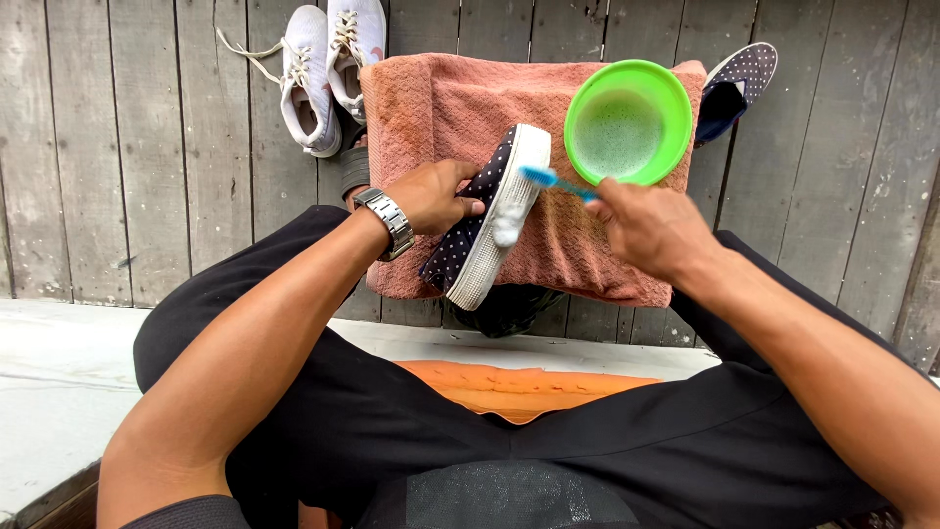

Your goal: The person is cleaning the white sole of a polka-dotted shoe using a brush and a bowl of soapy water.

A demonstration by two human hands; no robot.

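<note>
A: Head view, materials first. What does each hand hold?

B: Left hand (431,196), grip closed around a navy polka-dot canvas slip-on shoe with a thick white ribbed rubber sole (485,220), tilted on its side over a salmon-pink waffle-textured towel (441,108). Right hand (651,227), grip pinched on a blue plastic toothbrush (553,181); its head touches the sole, where white foam sits.

A: Nearby?

B: A round bright-green plastic bowl (629,122) of soapy, frothy liquid rests on the towel, just beside the shoe's toe. A metal link wristwatch (389,220) is on the left wrist.

A: Counts?

B: One bowl, one towel, one brush. A matching second polka-dot shoe (739,83) at the towel's right edge. Two white lace-up sneakers (328,69) on grey weathered wooden planks (117,147).
</note>
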